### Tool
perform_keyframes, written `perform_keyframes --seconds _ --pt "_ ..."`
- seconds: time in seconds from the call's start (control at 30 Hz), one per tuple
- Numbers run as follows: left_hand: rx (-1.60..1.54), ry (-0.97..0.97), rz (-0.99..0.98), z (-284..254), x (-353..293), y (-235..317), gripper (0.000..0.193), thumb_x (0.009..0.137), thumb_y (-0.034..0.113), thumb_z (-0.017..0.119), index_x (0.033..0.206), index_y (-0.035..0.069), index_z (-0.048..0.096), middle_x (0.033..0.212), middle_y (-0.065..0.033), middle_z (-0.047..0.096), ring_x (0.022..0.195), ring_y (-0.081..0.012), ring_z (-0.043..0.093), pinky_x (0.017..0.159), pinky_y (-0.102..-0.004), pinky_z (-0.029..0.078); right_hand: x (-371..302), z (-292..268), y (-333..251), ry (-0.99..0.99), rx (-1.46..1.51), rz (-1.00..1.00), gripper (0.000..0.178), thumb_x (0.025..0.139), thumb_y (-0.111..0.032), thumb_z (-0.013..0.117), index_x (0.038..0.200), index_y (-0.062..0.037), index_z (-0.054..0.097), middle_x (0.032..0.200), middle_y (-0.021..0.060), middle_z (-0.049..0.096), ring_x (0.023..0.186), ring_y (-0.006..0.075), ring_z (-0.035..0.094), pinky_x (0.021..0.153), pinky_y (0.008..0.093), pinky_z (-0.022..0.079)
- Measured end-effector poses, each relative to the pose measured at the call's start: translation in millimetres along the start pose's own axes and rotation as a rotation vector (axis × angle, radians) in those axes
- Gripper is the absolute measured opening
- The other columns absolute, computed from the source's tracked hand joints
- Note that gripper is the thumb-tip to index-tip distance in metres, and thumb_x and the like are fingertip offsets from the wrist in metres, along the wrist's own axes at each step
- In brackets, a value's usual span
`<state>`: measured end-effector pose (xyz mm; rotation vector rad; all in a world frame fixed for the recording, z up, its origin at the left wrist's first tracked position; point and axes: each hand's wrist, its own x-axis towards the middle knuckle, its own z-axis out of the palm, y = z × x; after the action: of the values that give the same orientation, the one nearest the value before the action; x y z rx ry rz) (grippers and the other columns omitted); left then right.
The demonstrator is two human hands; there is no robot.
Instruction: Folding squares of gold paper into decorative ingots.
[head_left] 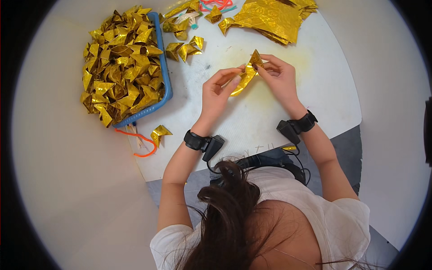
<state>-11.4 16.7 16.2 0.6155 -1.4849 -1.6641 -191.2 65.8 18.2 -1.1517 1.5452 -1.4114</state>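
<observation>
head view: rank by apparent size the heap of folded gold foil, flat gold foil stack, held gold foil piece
1. Heap of folded gold foil
2. Flat gold foil stack
3. Held gold foil piece

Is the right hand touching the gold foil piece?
Touching. The head view shows the right hand pinching the gold foil piece near its pointed upper end.

My feed shows a white table (321, 90) with a yellowish patch. Near its far edge I see a stack of gold foil sheets (270, 20); at left, a blue plastic basket (168, 87), with folded gold foil pieces (185, 50) just beside it. An orange cord (145, 155) curls by the left edge, near a single folded piece (158, 135).
</observation>
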Motion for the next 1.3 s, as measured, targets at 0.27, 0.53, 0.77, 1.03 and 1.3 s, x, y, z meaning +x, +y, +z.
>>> perform_keyframes --seconds 0.27,0.53,0.77,1.03,1.3 --pt "-0.341 0.219 -0.193 -10 5 -9 0.039 0.101 0.023 0.042 0.125 -0.006 0.05 0.124 -0.0169 0.057 0.112 -0.0212 0.058 0.096 -0.032 0.047 -1 -5 -12 -0.148 -0.565 -0.468 0.023 0.082 -0.016 0.067 0.105 -0.016 0.07 0.086 0.0025 0.068 0.074 0.0172 0.064 0.066 0.0263 0.051" --pt "-0.391 -0.134 -0.221 -20 2 -5 0.048 0.097 0.027 0.036 0.125 -0.01 0.049 0.129 -0.0195 0.053 0.12 -0.031 0.052 0.106 -0.0475 0.037 8 -27 -7 -0.251 -0.394 -0.21 0.021 0.082 -0.006 0.065 0.102 -0.0074 0.067 0.089 0.0021 0.064 0.082 0.0143 0.063 0.071 0.0249 0.05" --pt "-0.762 -0.38 -0.175 -41 -1 -10 0.043 0.092 0.019 0.044 0.122 -0.01 0.053 0.126 -0.0189 0.057 0.118 -0.0305 0.053 0.107 -0.044 0.036 7 -26 -3 -0.511 0.188 0.15 0.009 0.087 -0.009 0.063 0.093 -0.0033 0.065 0.078 0.0012 0.063 0.072 0.0064 0.059 0.069 0.021 0.049" --pt "0.016 -0.297 -0.022 -31 3 -1 0.038 0.073 -0.001 0.07 0.11 0.004 0.065 0.12 -0.008 0.057 0.116 -0.0235 0.051 0.104 -0.0361 0.034 4 -28 -10 -0.688 0.321 0.245 0.031 0.084 -0.005 0.066 0.11 -0.0063 0.05 0.08 0.0043 0.066 0.072 0.0062 0.06 0.066 0.0196 0.049" --pt "0.019 -0.546 0.11 -31 6 11 0.019 0.068 0.006 0.077 0.083 0.008 0.067 0.105 -0.0039 0.055 0.107 -0.0194 0.05 0.1 -0.0348 0.033 -2 -19 -7 -0.855 0.284 0.296 0.029 0.082 -0.002 0.064 0.107 -0.0047 0.049 0.076 0.0032 0.065 0.069 0.0076 0.062 0.063 0.0193 0.048"
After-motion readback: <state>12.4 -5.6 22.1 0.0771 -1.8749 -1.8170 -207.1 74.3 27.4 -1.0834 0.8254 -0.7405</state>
